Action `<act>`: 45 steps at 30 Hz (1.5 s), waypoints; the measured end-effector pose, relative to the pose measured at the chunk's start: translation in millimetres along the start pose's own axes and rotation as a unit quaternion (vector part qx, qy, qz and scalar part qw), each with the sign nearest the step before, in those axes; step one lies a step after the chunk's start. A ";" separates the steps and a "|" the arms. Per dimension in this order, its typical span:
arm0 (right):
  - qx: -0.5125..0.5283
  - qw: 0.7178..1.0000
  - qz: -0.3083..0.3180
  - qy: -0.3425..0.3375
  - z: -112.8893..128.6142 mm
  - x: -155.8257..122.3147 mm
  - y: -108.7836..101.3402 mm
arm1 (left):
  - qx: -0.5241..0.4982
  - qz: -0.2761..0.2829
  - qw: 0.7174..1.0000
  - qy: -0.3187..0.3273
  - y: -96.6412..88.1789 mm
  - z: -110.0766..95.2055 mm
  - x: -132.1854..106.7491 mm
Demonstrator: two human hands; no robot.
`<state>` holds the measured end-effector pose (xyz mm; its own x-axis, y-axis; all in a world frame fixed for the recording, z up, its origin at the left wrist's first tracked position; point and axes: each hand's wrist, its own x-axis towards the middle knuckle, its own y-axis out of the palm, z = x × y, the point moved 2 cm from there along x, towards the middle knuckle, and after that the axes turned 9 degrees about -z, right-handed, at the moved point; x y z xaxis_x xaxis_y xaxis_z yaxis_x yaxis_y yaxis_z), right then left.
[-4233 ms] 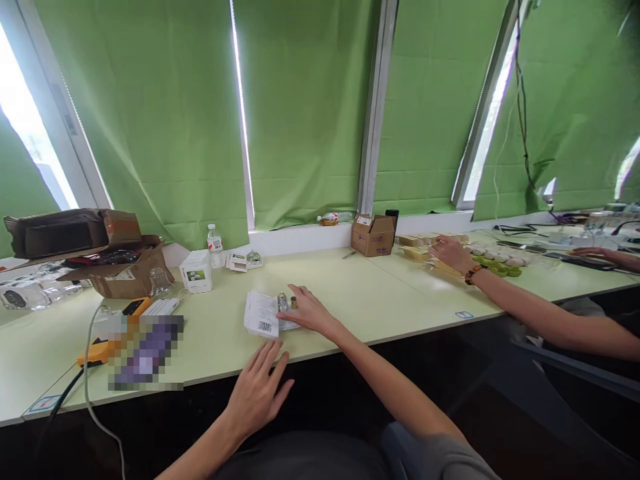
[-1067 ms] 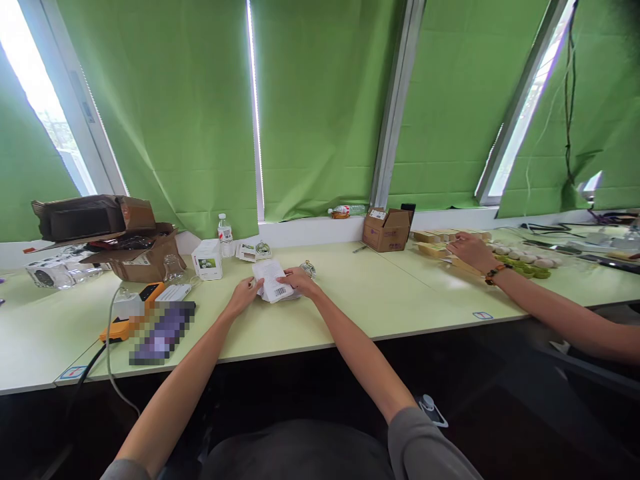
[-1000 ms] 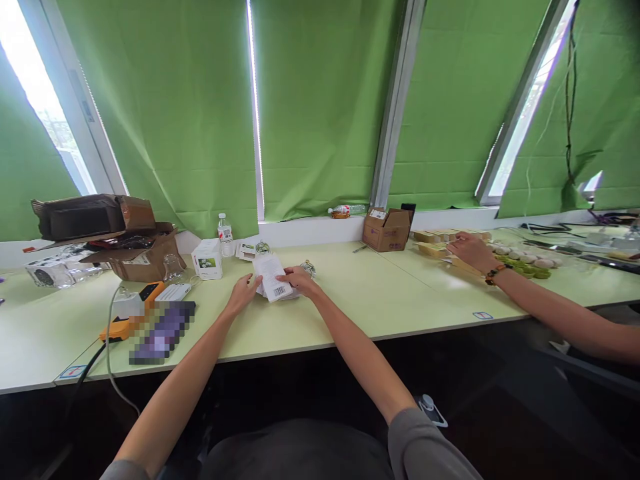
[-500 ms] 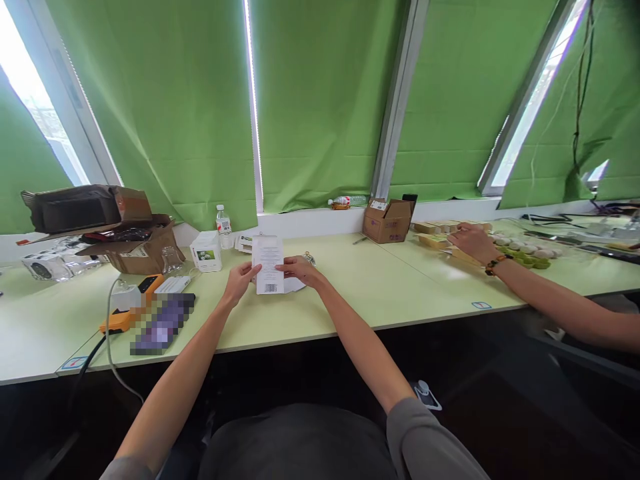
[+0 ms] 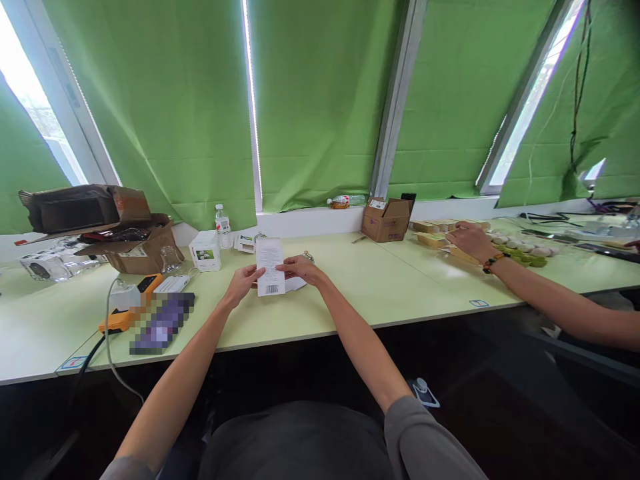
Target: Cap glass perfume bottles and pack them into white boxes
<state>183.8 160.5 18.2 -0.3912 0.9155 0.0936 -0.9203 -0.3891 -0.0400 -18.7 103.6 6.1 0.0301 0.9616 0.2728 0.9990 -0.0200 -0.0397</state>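
Your left hand (image 5: 243, 283) and right hand (image 5: 299, 269) pinch opposite sides of a white printed card (image 5: 271, 257), held up over the table (image 5: 360, 287) with its barcode (image 5: 271, 289) lowest; just beyond your right hand sits a small shiny object (image 5: 309, 256), partly hidden by it.

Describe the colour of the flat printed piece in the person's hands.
The printed piece is white, with a black barcode near its bottom; see the head view.
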 end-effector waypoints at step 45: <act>0.015 0.999 0.004 -0.050 0.3 0.2 7.6 | -0.077 -0.030 0.996 -0.030 -6.7 3.4 5.1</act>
<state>176.8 157.7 18.2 -0.3953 0.8980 0.1933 -0.9161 -0.4008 -0.0116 -25.4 109.6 4.5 -0.0262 0.9770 0.2114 0.9923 -0.0002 0.1238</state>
